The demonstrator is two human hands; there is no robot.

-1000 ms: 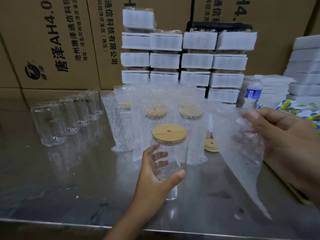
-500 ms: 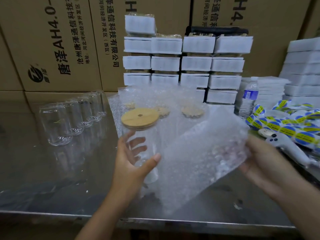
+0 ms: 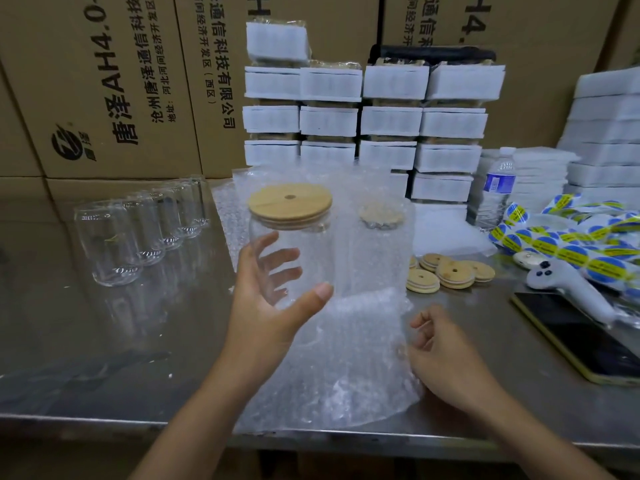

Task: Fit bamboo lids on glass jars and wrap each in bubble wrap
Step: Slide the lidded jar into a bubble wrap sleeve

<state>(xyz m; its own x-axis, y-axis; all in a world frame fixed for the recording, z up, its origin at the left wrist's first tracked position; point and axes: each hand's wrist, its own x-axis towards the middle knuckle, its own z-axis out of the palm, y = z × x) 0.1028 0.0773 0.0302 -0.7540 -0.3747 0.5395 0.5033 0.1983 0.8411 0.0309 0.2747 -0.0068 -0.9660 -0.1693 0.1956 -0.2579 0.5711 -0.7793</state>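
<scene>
My left hand (image 3: 268, 306) grips a clear glass jar (image 3: 304, 258) with a round bamboo lid (image 3: 290, 204) fitted on top, holding it upright above the steel table. Just right of the jar and below it, a sheet of bubble wrap (image 3: 349, 362) lies on the table near its front edge. My right hand (image 3: 441, 355) rests at the sheet's right edge with its fingers curled against the wrap. A wrapped lidded jar (image 3: 381, 244) stands behind the sheet.
Several empty glass jars (image 3: 114, 240) stand in a row at left. Loose bamboo lids (image 3: 450, 270) lie at centre right. A phone (image 3: 581, 334), a white handheld device (image 3: 568, 289), sticker rolls (image 3: 571, 237) and a water bottle (image 3: 497, 188) sit at right. White packs and cartons line the back.
The bubble wrap came down from the air onto the table near its front edge. My right hand dropped with it. My left hand lifted the lidded jar up and a little leftward.
</scene>
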